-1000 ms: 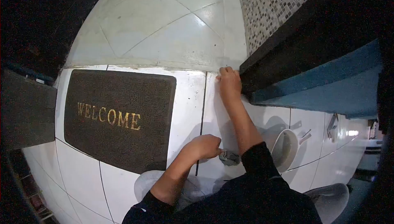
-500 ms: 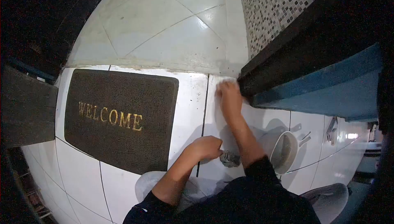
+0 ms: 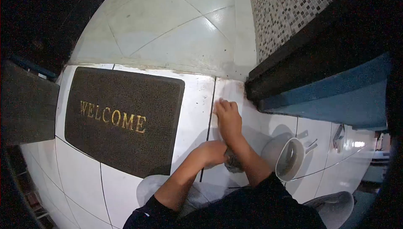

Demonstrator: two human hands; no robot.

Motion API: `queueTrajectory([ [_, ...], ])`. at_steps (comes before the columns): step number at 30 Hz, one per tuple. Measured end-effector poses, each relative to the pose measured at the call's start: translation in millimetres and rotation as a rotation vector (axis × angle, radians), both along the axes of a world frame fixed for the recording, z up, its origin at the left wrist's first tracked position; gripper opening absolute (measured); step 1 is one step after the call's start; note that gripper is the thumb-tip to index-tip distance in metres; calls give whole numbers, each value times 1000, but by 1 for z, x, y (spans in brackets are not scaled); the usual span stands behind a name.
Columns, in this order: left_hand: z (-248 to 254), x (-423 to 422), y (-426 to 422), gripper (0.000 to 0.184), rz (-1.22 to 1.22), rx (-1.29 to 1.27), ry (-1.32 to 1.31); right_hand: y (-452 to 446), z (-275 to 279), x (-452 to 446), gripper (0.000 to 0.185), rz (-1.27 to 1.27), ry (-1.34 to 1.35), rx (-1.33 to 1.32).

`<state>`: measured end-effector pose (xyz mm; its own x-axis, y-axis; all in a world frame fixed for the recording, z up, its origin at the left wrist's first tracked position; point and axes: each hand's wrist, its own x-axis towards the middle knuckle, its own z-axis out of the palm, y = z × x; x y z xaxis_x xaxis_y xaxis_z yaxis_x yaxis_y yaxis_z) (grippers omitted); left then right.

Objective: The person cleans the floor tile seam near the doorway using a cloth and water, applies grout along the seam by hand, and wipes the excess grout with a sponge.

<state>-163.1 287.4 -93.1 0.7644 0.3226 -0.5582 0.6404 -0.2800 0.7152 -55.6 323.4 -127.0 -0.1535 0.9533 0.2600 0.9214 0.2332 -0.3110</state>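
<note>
My left hand (image 3: 213,152) is closed low over the white tiles, its fingertips gripping the edge of a crumpled grey cloth (image 3: 233,163). Ahead of it, my right hand (image 3: 228,119) is at the floor beside a dark tile joint, palm down. Its fingers are bent and pressed together, and whatever they may hold is too small or hidden to make out. My right forearm passes close beside the cloth and covers part of it.
A dark WELCOME mat (image 3: 121,122) lies left of my hands. To the right stands a white pot (image 3: 285,160) with handles. Beyond the white tiles (image 3: 195,99) is a greyish tiled floor (image 3: 168,40). A black frame and blue door (image 3: 327,97) border the right side.
My right hand has moved back from the corner by the black frame, toward my body and slightly left. My left hand stays beside the cloth.
</note>
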Motion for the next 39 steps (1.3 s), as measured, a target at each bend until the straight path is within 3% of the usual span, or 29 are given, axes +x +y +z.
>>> queueTrajectory([
  [4,5,0,0,35,-60,34,33,36,4,2,16,-5,-63,21],
  [8,6,-4,-1,34,43,50,9,62,2,-3,12,-95,-26,74],
  [9,5,-4,1,34,22,54,5,52,7,-4,13,-108,-119,-74],
  [14,5,-3,0,34,6,22,6,-22,5,10,29,-54,21,1],
  [20,8,-8,0,34,49,54,-24,68,4,22,16,-230,-102,81],
  [21,7,-7,0,34,45,50,-23,62,2,26,24,-225,-176,-16],
  [27,0,-5,-4,34,28,49,-68,-5,-4,27,20,-156,-61,77],
  [33,3,-4,0,36,24,12,-42,66,0,32,21,-210,-158,105],
  [39,4,-1,-1,34,-13,-6,-12,1,1,31,17,-211,-98,83],
])
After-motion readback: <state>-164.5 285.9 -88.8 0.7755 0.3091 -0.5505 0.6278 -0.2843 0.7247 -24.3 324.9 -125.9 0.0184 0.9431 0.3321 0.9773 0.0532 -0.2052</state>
